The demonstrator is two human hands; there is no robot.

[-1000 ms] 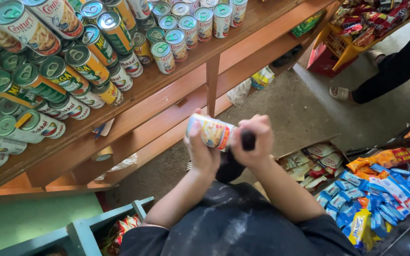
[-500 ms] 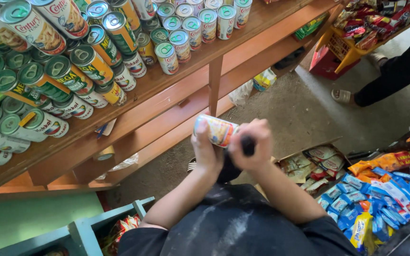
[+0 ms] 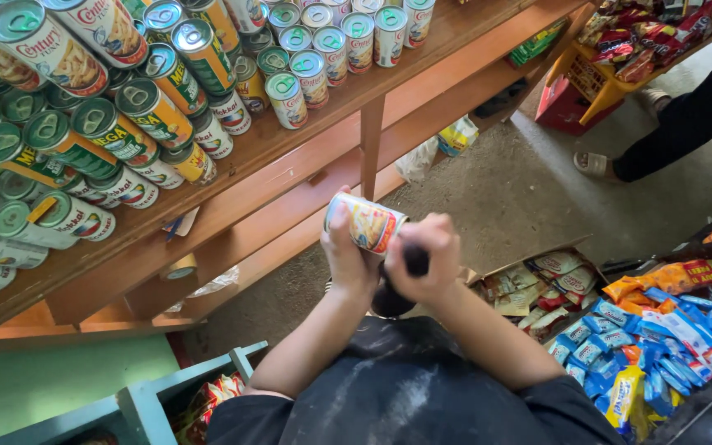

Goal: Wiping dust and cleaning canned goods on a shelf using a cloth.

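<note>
A: What is seen first, taking the largest thing?

B: A long wooden shelf [image 3: 422,62] is seen running across the upper left, and rows of tin cans [image 3: 166,91] with green and silver pull-tab lids are stacked on it. A lower wooden shelf [image 3: 290,222] is seen beneath it, with little on it.

A: And on the right?

B: A heap of snack packets [image 3: 644,330] in blue, yellow and orange is piled on a dark counter, with an open cardboard box of sachets [image 3: 537,284] just beside it. Further off, a yellow rack [image 3: 611,78] of packets is seen, and another person's dark trouser leg and sandalled foot [image 3: 595,165] are placed near it on the concrete floor.

A: Where is the can being handled?

B: One can [image 3: 368,222], with a cream and orange label, is held in front of the chest, tilted on its side, below the upper shelf's edge and clear of it.

A: How are the hands placed?

B: The left hand [image 3: 346,264] is wrapped around the can, fingers closed on it. The right hand [image 3: 422,264] is clenched on a dark object [image 3: 415,260], which is pressed close against the can; what kind of object it is cannot be told.
</note>
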